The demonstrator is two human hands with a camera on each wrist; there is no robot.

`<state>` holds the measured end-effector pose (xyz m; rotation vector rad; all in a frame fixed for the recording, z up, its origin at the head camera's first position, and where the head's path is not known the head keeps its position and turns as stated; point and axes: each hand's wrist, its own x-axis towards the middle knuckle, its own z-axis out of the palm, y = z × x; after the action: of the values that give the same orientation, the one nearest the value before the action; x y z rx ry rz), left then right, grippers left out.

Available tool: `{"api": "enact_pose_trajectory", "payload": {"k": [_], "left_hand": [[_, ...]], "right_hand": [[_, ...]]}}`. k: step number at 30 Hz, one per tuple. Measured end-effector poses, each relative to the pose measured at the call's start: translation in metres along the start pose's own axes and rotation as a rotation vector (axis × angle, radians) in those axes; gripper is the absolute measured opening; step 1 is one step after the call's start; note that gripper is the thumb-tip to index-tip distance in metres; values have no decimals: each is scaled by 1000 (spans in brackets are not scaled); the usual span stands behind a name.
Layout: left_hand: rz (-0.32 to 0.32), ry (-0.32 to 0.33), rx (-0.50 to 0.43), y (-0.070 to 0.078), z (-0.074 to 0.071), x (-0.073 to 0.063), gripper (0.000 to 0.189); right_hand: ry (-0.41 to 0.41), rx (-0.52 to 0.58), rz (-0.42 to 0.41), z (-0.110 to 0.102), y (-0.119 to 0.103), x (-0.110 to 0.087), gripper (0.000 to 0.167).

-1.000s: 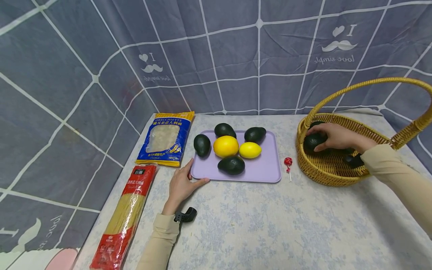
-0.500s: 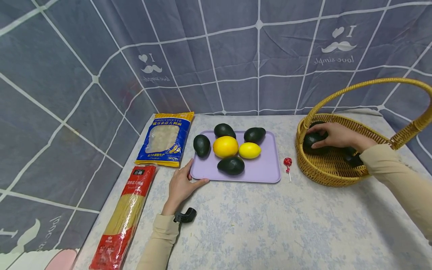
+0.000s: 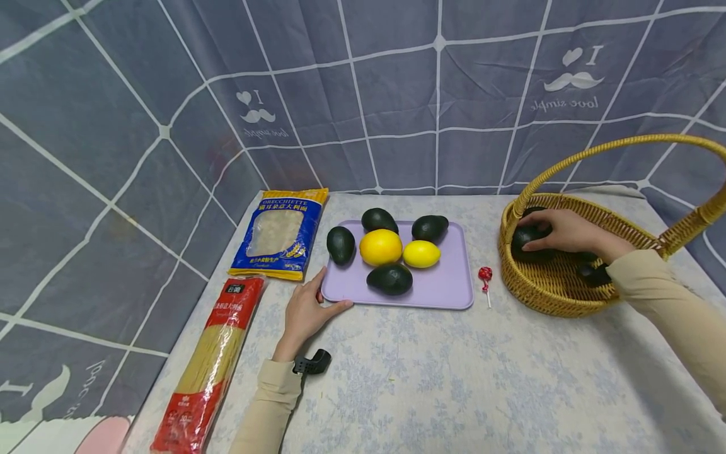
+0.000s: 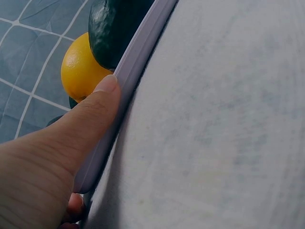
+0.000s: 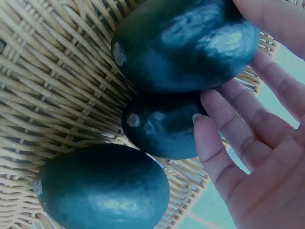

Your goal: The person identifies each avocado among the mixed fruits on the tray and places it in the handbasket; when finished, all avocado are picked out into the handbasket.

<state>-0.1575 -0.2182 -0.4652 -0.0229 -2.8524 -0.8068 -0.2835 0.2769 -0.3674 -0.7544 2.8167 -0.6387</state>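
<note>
We're at the right of the head view, where the right hand (image 3: 561,230) grips a dark avocado (image 5: 186,45) inside the wicker basket (image 3: 541,302), thumb on one side, fingers on the other. In the right wrist view, its pale stem scar points left; the long axis runs left to right, rising slightly. We lose its top to the frame edge, and its right end goes behind the hand. Just below it, a second avocado (image 5: 162,126) is partly covered by fingers; a third (image 5: 105,188), lower left, also points its scar left. In the head view, these dark shapes merge, and we can't separate them cleanly.

Over to frame centre: the left hand (image 3: 306,315) clasps the near-left corner of the lilac tray (image 3: 437,287), thumb along the front edge. The left wrist view hides most of its other fingers. The hands are well apart.
</note>
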Motion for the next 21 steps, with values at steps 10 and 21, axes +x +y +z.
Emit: {"api": "enact_pose_trajectory", "payload": {"k": [10, 21], "left_hand": [[4, -1, 11, -1, 0, 1, 98], [22, 16, -4, 1, -1, 0, 97]], "right_hand": [[-14, -7, -10, -5, 1, -4, 52], [-17, -1, -7, -8, 4, -18, 53]]}}
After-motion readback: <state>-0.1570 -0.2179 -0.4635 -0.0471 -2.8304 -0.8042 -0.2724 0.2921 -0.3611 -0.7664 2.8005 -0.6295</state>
